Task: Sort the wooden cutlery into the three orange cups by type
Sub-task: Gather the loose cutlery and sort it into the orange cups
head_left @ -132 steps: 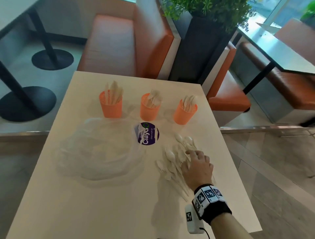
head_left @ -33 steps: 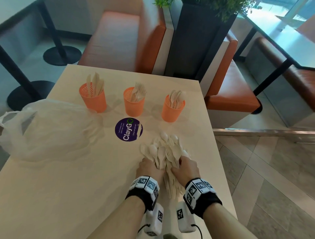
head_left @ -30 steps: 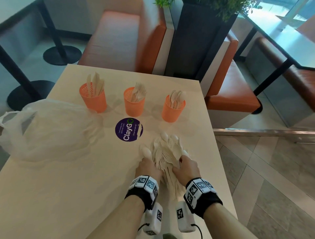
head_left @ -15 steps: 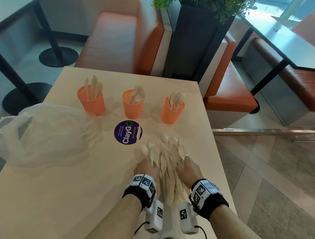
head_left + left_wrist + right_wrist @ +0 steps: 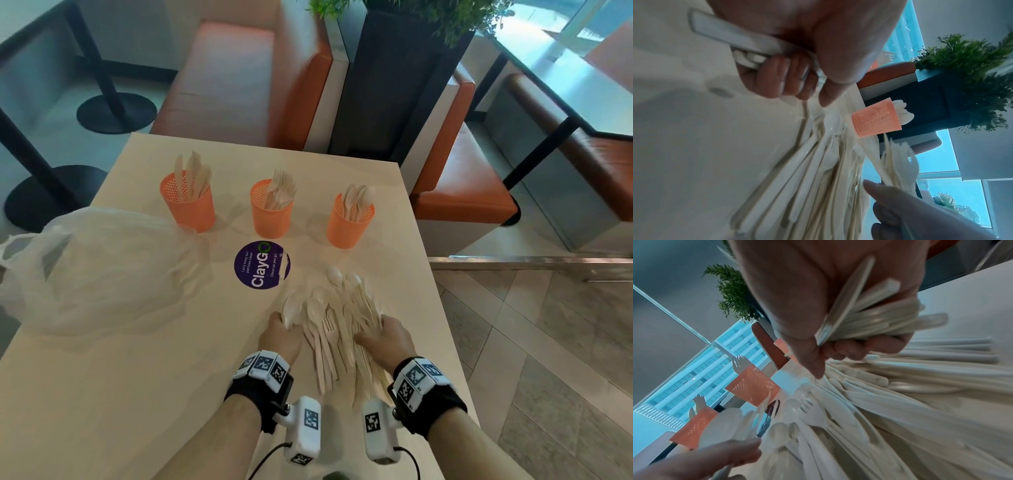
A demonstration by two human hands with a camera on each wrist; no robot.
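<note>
Three orange cups stand in a row at the far side of the table: the left cup (image 5: 187, 209) holds knives, the middle cup (image 5: 272, 216) forks, the right cup (image 5: 349, 224) spoons. A mixed cutlery pile (image 5: 334, 325) lies lengthwise near the table's right front. My left hand (image 5: 281, 330) sits at the pile's left side; in the left wrist view its fingers (image 5: 777, 78) curl round a few handles. My right hand (image 5: 383, 337) is at the pile's right side, and its fingers (image 5: 859, 350) grip a thick bundle of handles (image 5: 875, 316).
A crumpled clear plastic bag (image 5: 102, 270) covers the table's left side. A round purple sticker (image 5: 262, 265) lies between the cups and the pile. The table's right edge (image 5: 442, 329) runs close beside my right hand. Orange benches and a dark planter stand behind the table.
My left hand has joined the right at the pile and the bag now lies further left. Over the last second both hands raked the cutlery into a narrower bundle and closed on handles.
</note>
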